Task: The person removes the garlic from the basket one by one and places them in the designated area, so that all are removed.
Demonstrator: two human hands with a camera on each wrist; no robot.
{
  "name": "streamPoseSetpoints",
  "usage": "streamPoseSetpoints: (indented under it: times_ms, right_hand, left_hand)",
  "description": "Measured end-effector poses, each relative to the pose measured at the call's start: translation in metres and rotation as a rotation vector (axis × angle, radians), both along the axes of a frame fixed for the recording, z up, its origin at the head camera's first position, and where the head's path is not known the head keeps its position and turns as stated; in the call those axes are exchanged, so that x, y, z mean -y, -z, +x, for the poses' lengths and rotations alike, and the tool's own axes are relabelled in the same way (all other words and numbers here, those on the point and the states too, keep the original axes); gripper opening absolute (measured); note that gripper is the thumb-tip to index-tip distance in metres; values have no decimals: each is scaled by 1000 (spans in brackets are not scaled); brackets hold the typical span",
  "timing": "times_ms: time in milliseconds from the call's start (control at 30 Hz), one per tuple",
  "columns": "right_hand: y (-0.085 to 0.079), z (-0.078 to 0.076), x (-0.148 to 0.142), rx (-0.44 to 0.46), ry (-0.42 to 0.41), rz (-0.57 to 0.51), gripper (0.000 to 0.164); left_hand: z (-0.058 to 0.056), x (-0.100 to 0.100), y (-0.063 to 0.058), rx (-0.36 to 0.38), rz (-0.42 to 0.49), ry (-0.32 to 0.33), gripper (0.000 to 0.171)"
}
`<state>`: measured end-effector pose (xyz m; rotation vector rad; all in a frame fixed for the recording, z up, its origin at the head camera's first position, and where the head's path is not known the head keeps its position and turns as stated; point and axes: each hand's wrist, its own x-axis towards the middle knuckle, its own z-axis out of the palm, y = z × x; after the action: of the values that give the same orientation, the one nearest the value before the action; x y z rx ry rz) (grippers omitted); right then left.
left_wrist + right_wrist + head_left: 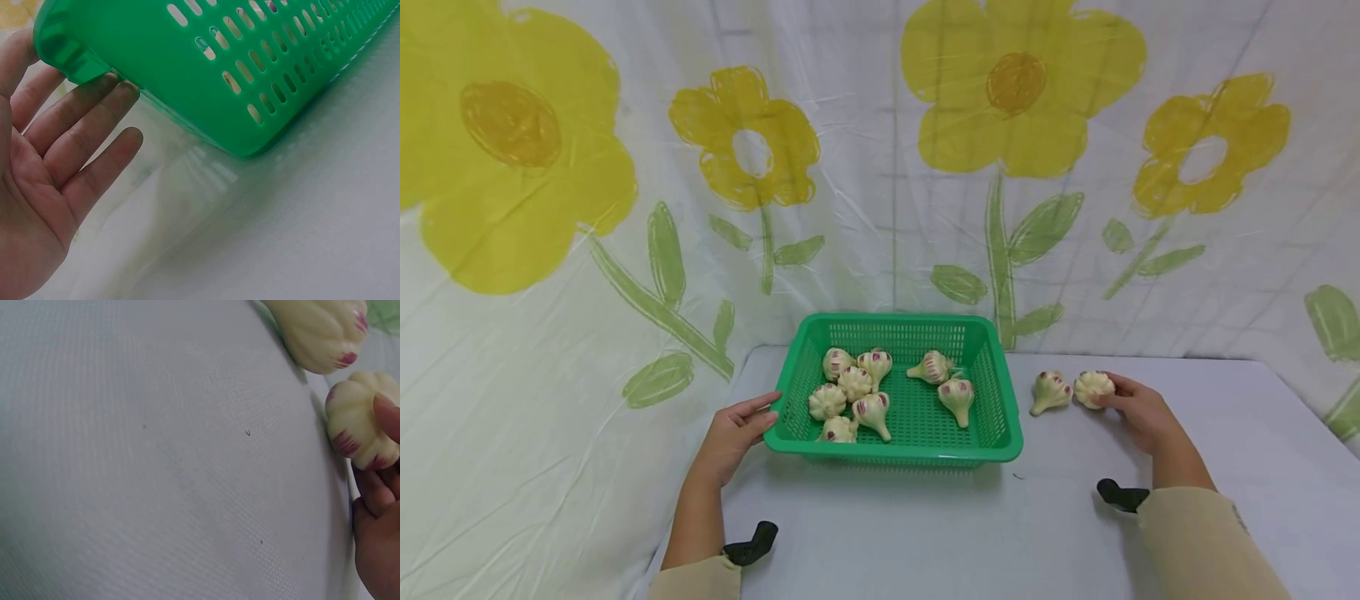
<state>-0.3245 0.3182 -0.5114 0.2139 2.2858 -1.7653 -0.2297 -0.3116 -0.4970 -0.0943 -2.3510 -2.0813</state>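
My left hand point(733, 437) is at the left end of a green plastic basket point(895, 454), its fingers nearly straight and fingertips at the rim. In the left wrist view, the fingers point(87, 128) reach under the rim, beside the slotted wall. My right hand point(1142, 417) pinches a pale garlic bulb point(1093, 389) with purple streaks at the table, right of the basket. The right wrist view shows the thumb over this bulb point(356, 419) and fingers below. Another garlic bulb point(1050, 392) lies just left of it. Inside the basket, several garlic bulbs point(855, 383) cluster left, and two bulbs point(957, 398) lie right.
A white-covered table point(940, 533) carries the basket and loose bulbs. Behind it hangs a white curtain point(857, 208) printed with yellow flowers, close to the basket's back rim. Black camera mounts point(751, 546) stick out at both wrists. A small dark speck point(1018, 476) lies near the basket.
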Motion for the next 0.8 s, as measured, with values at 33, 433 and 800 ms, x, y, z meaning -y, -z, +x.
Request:
streamPoseSetpoints:
  times_ms: [33,433,800]
  right_hand:
    - [0,1,1,-3,1,-14,89]
    - [0,2,4,-1,9,-44,89]
    - [1,0,1,-5,-17,-31,90]
  left_hand:
    - [0,0,0,2,2,-2,51]
    - [-3,4,2,-17,8,11,49]
    - [-3,2,2,-12,15,0,49]
